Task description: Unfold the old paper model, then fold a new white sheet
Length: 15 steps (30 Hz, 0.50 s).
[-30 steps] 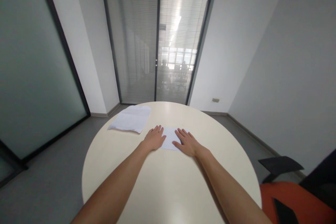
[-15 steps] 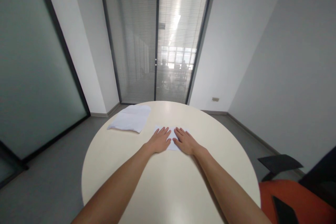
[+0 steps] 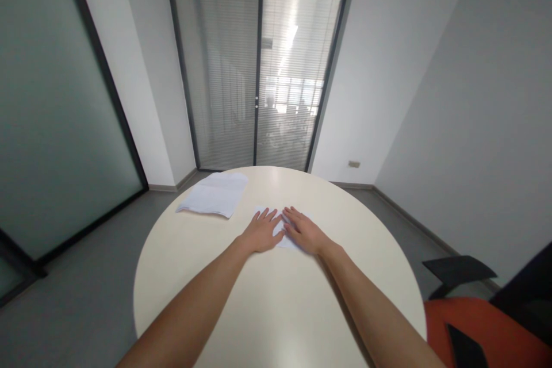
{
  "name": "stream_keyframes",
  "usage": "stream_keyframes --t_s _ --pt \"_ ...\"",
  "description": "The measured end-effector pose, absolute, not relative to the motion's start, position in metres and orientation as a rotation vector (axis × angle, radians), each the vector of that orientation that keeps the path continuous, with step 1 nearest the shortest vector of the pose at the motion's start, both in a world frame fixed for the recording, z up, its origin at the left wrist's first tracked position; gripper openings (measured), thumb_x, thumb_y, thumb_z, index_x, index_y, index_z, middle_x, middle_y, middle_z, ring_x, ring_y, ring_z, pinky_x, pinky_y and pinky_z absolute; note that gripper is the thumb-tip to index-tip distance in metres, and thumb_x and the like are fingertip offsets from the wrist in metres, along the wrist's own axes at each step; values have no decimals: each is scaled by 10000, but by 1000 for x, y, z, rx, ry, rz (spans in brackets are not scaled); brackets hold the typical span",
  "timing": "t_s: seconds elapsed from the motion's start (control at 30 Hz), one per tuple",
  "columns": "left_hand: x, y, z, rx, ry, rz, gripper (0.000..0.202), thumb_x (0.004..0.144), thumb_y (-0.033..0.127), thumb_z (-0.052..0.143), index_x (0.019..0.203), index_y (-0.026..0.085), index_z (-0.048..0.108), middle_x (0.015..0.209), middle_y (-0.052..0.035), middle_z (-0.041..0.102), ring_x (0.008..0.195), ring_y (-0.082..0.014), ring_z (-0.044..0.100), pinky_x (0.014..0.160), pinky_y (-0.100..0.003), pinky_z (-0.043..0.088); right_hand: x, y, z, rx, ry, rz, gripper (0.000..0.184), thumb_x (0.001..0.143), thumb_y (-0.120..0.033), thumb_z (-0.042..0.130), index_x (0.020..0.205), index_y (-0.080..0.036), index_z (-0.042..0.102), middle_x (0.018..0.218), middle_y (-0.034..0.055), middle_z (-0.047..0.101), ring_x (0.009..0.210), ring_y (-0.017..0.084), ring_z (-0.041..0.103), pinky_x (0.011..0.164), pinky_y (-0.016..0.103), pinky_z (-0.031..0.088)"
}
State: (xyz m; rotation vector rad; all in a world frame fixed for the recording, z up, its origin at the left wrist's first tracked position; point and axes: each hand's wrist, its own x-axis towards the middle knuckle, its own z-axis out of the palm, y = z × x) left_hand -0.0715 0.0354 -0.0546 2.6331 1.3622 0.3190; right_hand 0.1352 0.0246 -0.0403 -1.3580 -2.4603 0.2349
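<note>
A small white sheet of paper (image 3: pixel 286 242) lies on the round cream table (image 3: pixel 267 310), mostly covered by my two hands. My left hand (image 3: pixel 261 232) rests palm down over its left part, fingers spread. From the right, my right hand (image 3: pixel 304 231) lies over the other part, fingers stretched out and close together, its fingertips near my left thumb and index finger. Neither hand grips anything. Whether the paper is folded under my hands I cannot tell. Toward the far left of the table sits a stack of larger white paper sheets (image 3: pixel 215 194), apart from both hands.
An office chair with an orange seat (image 3: pixel 483 328) and a black armrest (image 3: pixel 459 267) stands at the right of the table. Behind the table is a glass partition with blinds (image 3: pixel 224 80). A frosted glass panel (image 3: pixel 56 103) is on the left.
My right hand has shifted slightly to the left, its fingertips now nearer my left hand. My left hand stays almost in place with its fingers a little more spread.
</note>
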Motion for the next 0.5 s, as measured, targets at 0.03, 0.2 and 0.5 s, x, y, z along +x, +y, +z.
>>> stream_keyframes --t_s 0.03,0.2,0.5 --pt "-71 35 -54 2650 1333 328 621 987 534 315 1536 243 305 1625 -80 259 1501 -317 191 1200 -535 146 133 25 -43 -1302 -2482 279 619 1015 -472 294 1525 -131 368 1588 109 339 1491 261 247 1203 443 235" --pt "-71 35 -54 2665 1288 330 604 997 511 284 1541 248 290 1621 -66 275 1501 -292 200 1200 -531 161 133 29 -53 -1493 -2469 352 701 1006 -572 231 1560 -148 292 1614 110 265 1505 305 185 1207 492 189" --pt "-68 32 -54 2573 1522 323 650 968 588 322 1515 241 369 1621 -97 264 1492 -373 189 1192 -572 149 137 24 -36 -1736 -2360 80 609 997 -491 356 1488 -138 426 1592 140 324 1506 336 159 1198 561 89"
